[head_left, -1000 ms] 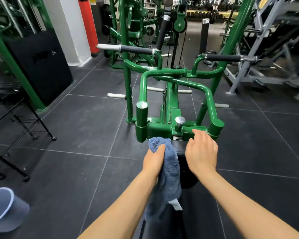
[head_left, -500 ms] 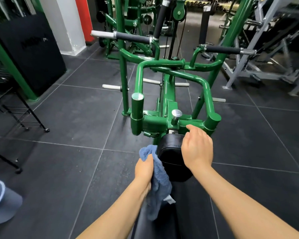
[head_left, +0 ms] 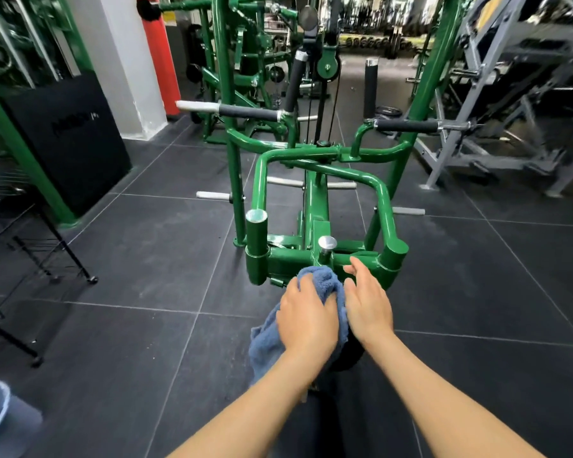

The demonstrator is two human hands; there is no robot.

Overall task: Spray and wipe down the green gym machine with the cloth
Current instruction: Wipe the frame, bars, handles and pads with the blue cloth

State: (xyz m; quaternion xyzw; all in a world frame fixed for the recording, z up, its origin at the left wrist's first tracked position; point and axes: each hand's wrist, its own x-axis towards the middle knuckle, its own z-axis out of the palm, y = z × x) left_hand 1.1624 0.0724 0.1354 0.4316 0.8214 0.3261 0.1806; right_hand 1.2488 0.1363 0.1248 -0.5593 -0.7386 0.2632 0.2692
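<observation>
While the left hand (head_left: 306,317) lies on top of the blue cloth (head_left: 325,282) with its fingers curled into the bunched fabric, the cloth sits right at the near end of the green gym machine (head_left: 315,206), draping down and left off the black pad (head_left: 349,358) underneath. The right hand (head_left: 366,304) is just beside it, fingers straight and loosely together, tips pointing at the green crossbar. The machine's long axis runs straight away from the camera over dark floor tiles (head_left: 146,252), with its two black-gripped handles (head_left: 248,112) sticking out left and right at the far end.
</observation>
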